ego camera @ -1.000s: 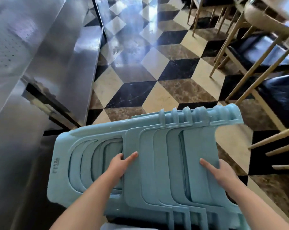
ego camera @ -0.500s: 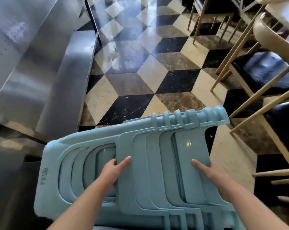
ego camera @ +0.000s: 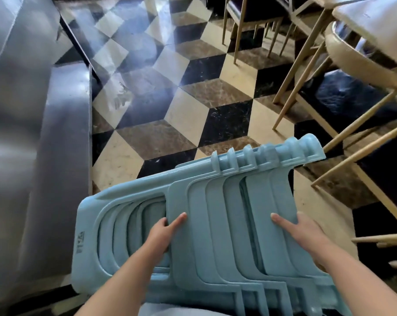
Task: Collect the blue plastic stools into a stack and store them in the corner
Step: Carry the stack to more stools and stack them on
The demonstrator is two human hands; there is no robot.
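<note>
Stack of blue plastic stools (ego camera: 218,224) lay tipped on its side across the lower centre of the frame, held above the checkered floor (ego camera: 193,110). Left hand (ego camera: 163,233) was curled around a leg edge at the cutout, thumb on top. Right hand (ego camera: 300,233) was clasped over the right-side legs, fingers wrapped under. Steel counter (ego camera: 33,133) filled the left; wooden chairs (ego camera: 329,87) upper right.
</note>
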